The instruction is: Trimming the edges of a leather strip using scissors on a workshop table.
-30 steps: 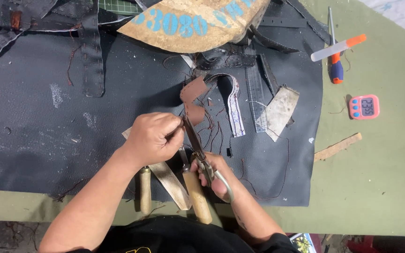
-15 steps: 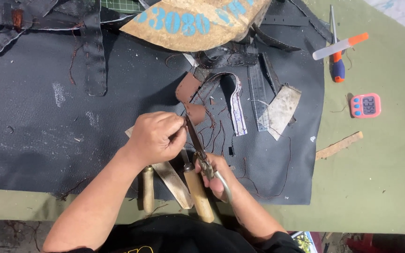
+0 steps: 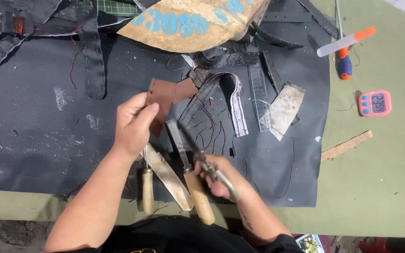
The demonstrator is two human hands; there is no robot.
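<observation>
My left hand [image 3: 134,124] holds a brown leather piece [image 3: 161,96] above the dark leather sheet [image 3: 48,131], fingers pinched on its lower left edge. My right hand [image 3: 219,175] grips metal scissors [image 3: 201,154], blades pointing up-left toward the brown piece, tips a short way below it. Directly under my hands lie two wooden-handled tools [image 3: 198,194] and a pale leather strip [image 3: 167,175].
A looped dark strap [image 3: 233,91], a clear ruler [image 3: 260,91] and a pale scrap [image 3: 284,110] lie right of the hands. A tan board [image 3: 193,23] sits at the top. On the green table: a pink timer [image 3: 374,103], a screwdriver [image 3: 343,63], a wooden stick [image 3: 346,146].
My left hand has lifted the brown leather piece up and away from the scissors. The scissors' blades have come off the piece and tilted left.
</observation>
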